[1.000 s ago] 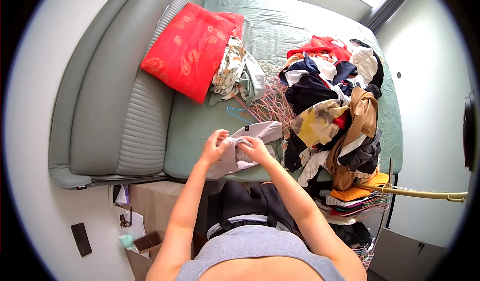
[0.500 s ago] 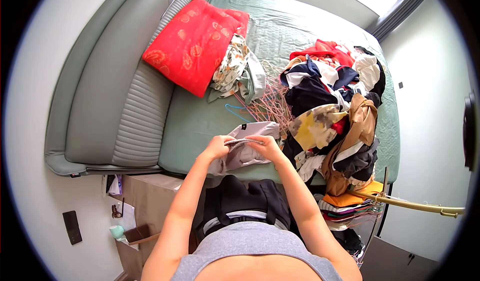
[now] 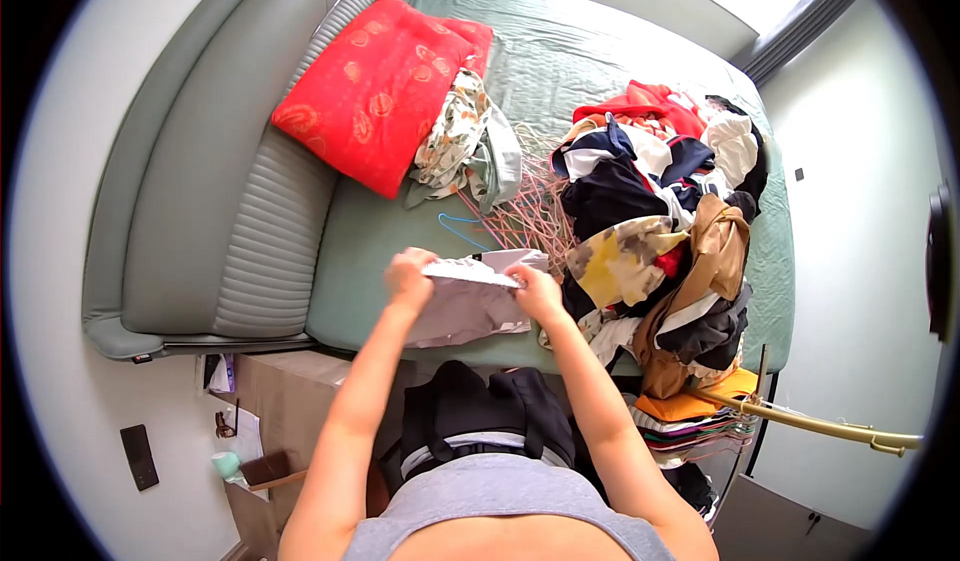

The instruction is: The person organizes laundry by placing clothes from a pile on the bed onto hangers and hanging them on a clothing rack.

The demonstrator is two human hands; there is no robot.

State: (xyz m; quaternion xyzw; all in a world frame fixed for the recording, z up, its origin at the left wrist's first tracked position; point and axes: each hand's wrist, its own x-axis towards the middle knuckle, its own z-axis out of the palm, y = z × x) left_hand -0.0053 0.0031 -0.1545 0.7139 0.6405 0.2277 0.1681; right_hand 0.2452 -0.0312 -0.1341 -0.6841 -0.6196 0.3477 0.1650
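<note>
A pale grey-mauve garment point(image 3: 468, 306) is stretched between my hands over the near edge of the bed; which kind of garment cannot be made out. My left hand point(image 3: 410, 275) is closed on the left end of its light edge band. At the band's other end, my right hand point(image 3: 537, 291) pinches the fabric. The lower part of the cloth hangs toward me and rests on the green sheet point(image 3: 350, 291). Just beyond lies a blue hanger point(image 3: 462, 223), beside a tangle of pink hangers point(image 3: 525, 201).
A big heap of clothes point(image 3: 640, 181) covers the bed's right side. Against the grey headboard point(image 3: 200, 161) lies a red cushion point(image 3: 385, 91) with a floral cloth point(image 3: 455, 131). A brass-coloured rail point(image 3: 820, 424) and folded clothes point(image 3: 690, 411) stand at the right.
Both hands have pulled apart, the left moving further left and up. The garment's band is now drawn straight and its cloth has spread out below. The view has shifted slightly.
</note>
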